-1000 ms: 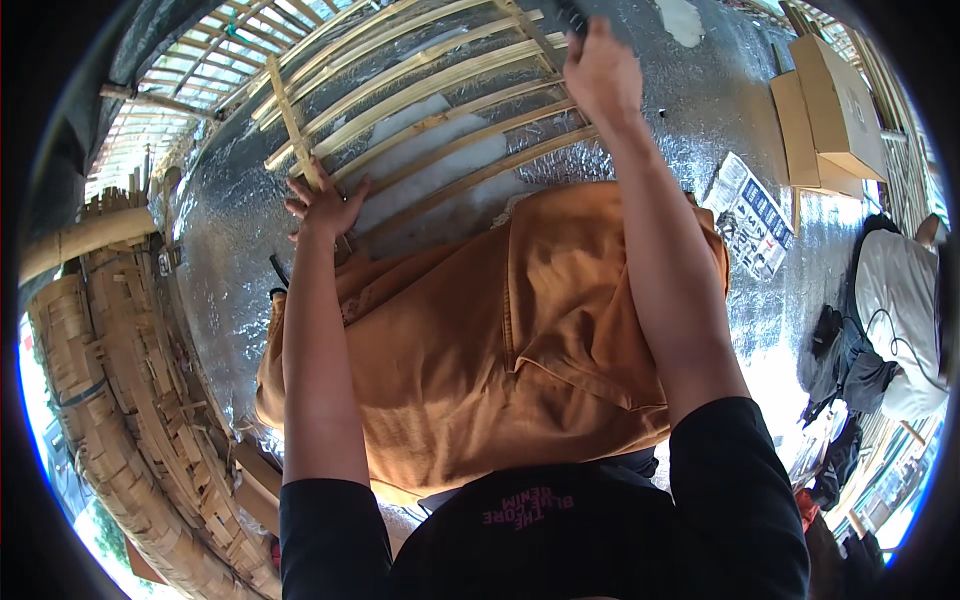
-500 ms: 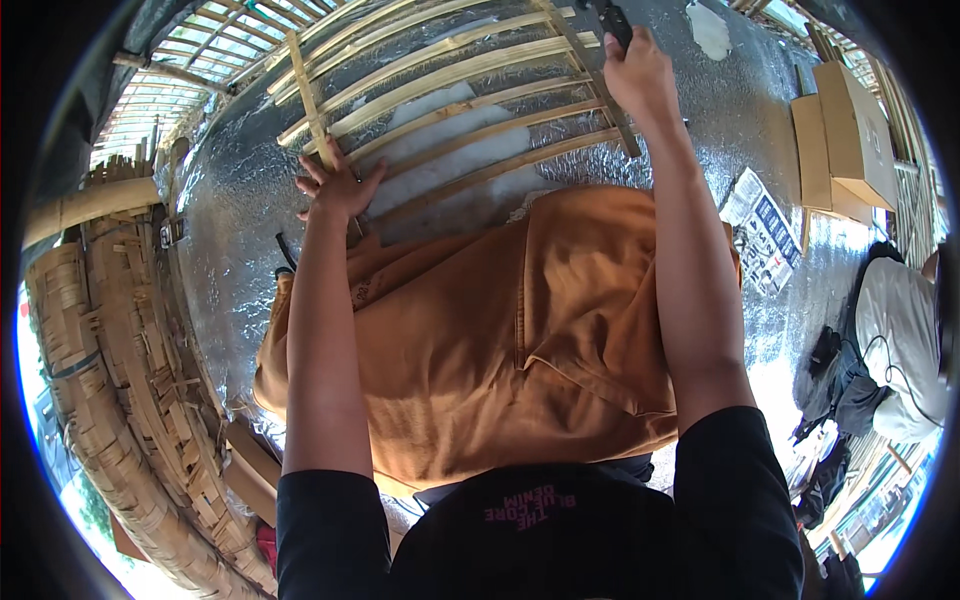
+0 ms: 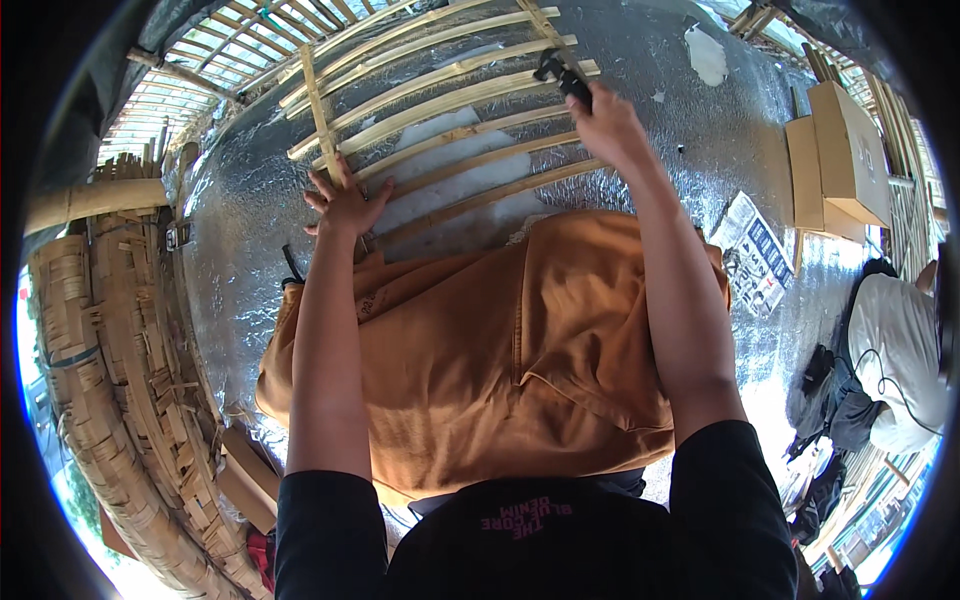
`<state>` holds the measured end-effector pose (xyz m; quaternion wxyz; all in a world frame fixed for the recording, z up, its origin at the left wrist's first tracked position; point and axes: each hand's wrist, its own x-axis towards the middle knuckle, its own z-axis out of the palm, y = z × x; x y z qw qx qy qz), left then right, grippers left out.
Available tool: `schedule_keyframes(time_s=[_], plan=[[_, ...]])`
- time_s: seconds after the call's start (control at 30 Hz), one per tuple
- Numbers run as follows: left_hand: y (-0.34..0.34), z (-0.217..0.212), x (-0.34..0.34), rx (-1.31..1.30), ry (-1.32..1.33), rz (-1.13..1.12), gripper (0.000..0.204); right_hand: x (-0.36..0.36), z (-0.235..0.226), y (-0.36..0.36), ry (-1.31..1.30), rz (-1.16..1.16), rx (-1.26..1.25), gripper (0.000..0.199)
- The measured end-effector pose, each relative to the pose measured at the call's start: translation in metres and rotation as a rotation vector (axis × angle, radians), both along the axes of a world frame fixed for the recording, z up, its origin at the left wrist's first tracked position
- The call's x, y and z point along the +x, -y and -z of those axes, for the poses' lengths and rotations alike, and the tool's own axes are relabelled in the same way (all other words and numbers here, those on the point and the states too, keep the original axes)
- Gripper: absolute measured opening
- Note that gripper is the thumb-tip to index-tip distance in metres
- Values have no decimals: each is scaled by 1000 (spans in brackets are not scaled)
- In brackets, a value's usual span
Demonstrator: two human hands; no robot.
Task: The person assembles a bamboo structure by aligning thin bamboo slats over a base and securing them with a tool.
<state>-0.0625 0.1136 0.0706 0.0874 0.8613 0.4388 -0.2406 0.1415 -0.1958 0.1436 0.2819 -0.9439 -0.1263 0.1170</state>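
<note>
A frame of pale wooden slats [image 3: 440,132] lies in front of me, its long strips joined by a crosspiece at each side. My left hand [image 3: 347,210] rests with fingers spread on the near end of the left crosspiece [image 3: 318,110]. In my right hand [image 3: 612,125] is a black hammer [image 3: 568,80], gripped by its handle. Its head is over the right crosspiece, near the slat ends; whether it touches the wood I cannot tell. An orange-brown cloth [image 3: 450,350] covers my lap, close to the nearest slats.
Silver foil sheeting [image 3: 225,290] lies under the frame, with a whitish patch among the slats. Cardboard boxes [image 3: 850,155] and a printed paper sheet [image 3: 752,255] are on the right. Woven bamboo [image 3: 130,370] stands at left. A person in light clothing [image 3: 895,350] is at far right.
My right hand has come left and slightly nearer, bringing the hammer head down over the right crosspiece. My left hand stays on the left crosspiece while the whole view shifts slightly.
</note>
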Motion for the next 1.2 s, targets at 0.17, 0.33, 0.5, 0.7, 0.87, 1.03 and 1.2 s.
schedule_keyframes(time_s=[0.17, 0.33, 0.5, 0.7, 0.87, 1.03, 1.2], plan=[[0, -4, 1, 6, 9, -7, 114, -24, 2, -11, 66, -290, -53, 32], [3, -7, 1, -7, -17, -1, 114, -44, -3, -14, 40, -575, -326, 42], [4, -7, 0, -2, 7, -7, 112, -53, 5, -19, 42, -576, -281, 27], [4, -4, 1, 0, 22, -9, 112, -46, 21, -16, -27, -591, -369, 31], [3, -3, -1, 0, 38, -6, 112, -45, 23, -16, -64, -644, -384, 39], [3, -2, -1, 5, 39, 0, 112, -44, 21, -17, -111, -659, -405, 37], [2, -1, -2, -3, 27, -6, 112, -47, 13, -21, -149, -651, -470, 35]])
